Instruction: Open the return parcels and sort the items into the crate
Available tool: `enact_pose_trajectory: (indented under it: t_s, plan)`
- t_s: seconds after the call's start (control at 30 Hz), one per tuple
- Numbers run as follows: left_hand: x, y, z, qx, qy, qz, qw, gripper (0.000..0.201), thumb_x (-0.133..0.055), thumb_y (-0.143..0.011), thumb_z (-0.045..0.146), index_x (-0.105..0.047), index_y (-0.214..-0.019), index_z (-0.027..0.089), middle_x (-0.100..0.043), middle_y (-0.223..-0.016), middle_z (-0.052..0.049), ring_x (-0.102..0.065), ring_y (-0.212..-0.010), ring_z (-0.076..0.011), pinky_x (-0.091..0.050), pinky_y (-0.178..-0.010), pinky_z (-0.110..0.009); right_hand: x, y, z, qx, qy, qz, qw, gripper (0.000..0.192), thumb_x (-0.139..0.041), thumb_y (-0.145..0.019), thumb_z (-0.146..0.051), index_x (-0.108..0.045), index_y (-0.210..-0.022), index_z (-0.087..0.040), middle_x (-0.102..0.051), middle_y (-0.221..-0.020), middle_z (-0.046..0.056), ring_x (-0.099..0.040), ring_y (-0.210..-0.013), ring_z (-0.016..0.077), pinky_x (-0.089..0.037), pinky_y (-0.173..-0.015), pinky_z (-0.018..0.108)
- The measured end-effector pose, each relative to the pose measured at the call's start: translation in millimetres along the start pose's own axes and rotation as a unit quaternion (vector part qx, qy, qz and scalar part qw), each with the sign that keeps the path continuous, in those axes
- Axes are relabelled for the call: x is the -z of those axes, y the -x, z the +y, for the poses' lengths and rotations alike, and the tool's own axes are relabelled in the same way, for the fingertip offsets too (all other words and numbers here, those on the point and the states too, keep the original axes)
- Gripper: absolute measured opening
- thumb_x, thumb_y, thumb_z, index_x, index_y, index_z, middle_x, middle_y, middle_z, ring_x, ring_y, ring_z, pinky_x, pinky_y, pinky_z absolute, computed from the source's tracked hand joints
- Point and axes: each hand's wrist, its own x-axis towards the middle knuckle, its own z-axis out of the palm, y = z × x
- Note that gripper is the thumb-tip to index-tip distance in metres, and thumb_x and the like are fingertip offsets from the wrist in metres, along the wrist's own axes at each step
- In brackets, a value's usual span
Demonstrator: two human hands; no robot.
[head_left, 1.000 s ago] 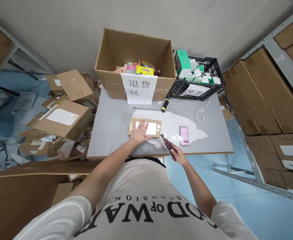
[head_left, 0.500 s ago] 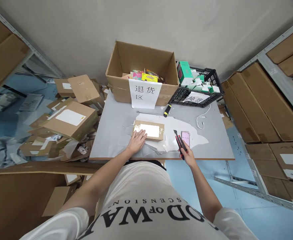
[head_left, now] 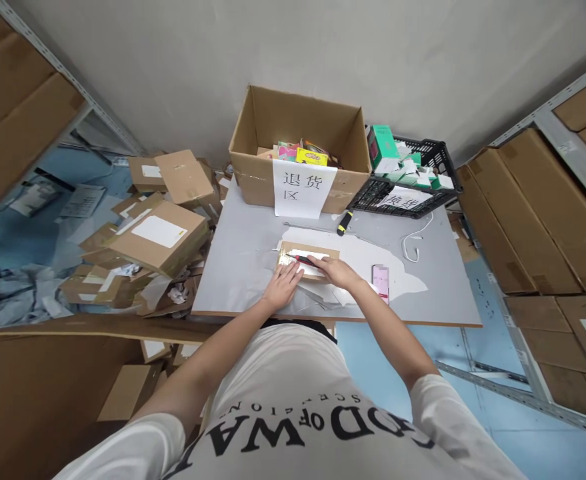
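Observation:
A small taped cardboard box [head_left: 333, 253] with a white label lies on the grey table. My left hand [head_left: 283, 285] rests on its near left part, fingers stretched out and palm down. In my right hand [head_left: 337, 271] is a red and black utility knife [head_left: 303, 259], held over the box top with its tip toward the left end. Whether the blade touches the tape is too small to tell. Under the box spreads a torn white sheet [head_left: 403, 280]. Right of my right hand lies a phone [head_left: 381, 283] with a pink screen.
At the back of the table [head_left: 223, 267] stand a large open carton [head_left: 253, 180] of colourful packs and a black crate [head_left: 435, 150] of green and white boxes. A yellow-black handle [head_left: 345, 223] and a white cable [head_left: 410, 243] lie there. Cartons [head_left: 157, 233] pile up at left.
My right hand has moved left with the utility knife, from beside the phone to over the small box. My left hand stays on the box. The view has shifted slightly.

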Motion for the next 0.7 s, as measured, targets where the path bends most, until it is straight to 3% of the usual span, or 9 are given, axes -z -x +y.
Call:
enact_pose_trajectory:
  t_s: [0.23,0.7]
  plan:
    - [-1.7,0,-2,-0.005,0.007,-0.006,1.0,0.064,-0.046,-0.081,0.019,-0.032,-0.143,0.014,-0.025,-0.153,-0.013,-0.018,-0.143,-0.0267,-0.011,-0.114,-0.048,17,-26,4,0.042,0.024,-0.037,0.998,0.05,-0.036,-0.097,-0.03,-0.026,-0.146,-0.036,-0.062,-0.109,0.007,-0.061,-0.091,0.0191,-0.04,-0.074,0.025]
    - [-0.8,0,-4,-0.002,0.007,-0.027,1.0,0.073,-0.049,-0.075,0.019,-0.029,-0.145,0.013,-0.02,-0.155,-0.014,-0.016,-0.143,-0.0284,-0.01,-0.113,-0.047,42,-40,0,0.066,0.087,-0.121,0.987,0.057,-0.037,-0.094,-0.024,-0.021,-0.147,-0.036,-0.063,-0.112,0.009,-0.065,-0.09,0.0223,-0.042,-0.067,0.026]
